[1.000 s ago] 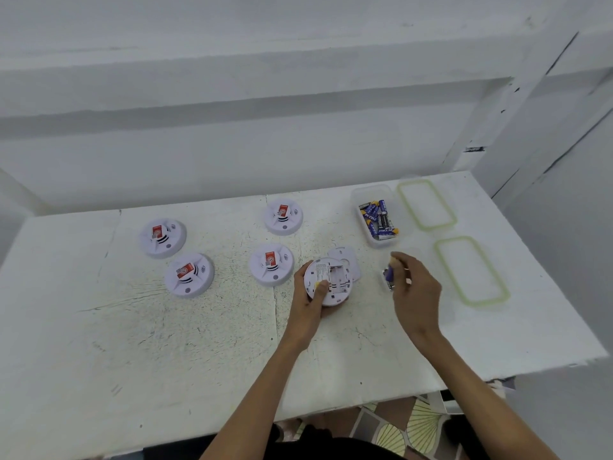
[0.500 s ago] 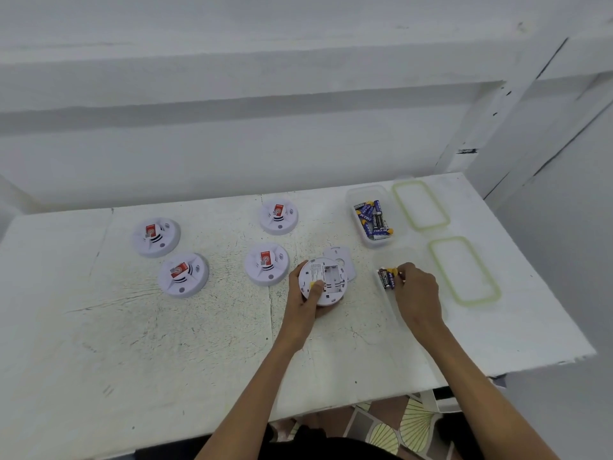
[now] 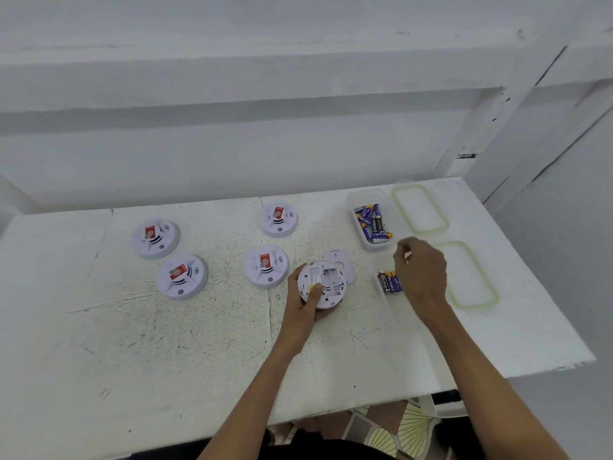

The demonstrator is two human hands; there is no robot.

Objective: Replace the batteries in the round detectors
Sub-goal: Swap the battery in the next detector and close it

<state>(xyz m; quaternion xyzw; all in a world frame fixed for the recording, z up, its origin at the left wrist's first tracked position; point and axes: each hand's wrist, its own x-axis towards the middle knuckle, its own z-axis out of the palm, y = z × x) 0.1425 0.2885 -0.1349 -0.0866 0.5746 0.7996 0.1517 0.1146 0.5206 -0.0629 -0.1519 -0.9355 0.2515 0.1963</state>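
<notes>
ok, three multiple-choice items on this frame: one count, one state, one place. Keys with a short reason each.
1. How many closed detectors lie sticker side up?
A. three
B. four
C. six

2. The held detector in the left hand is:
A. cover off, bay showing
B. cover on
C. sticker side up

3. The cover lies:
A. on a closed detector
B. on the table, just beyond the held detector
C. in the left hand

Key:
1 B: four white discs show red stickers, two at the left and two nearer the middle.
2 A: its back faces up and the battery slots are exposed.
3 B: it lies flat on the table at the held detector's far right edge.
</notes>
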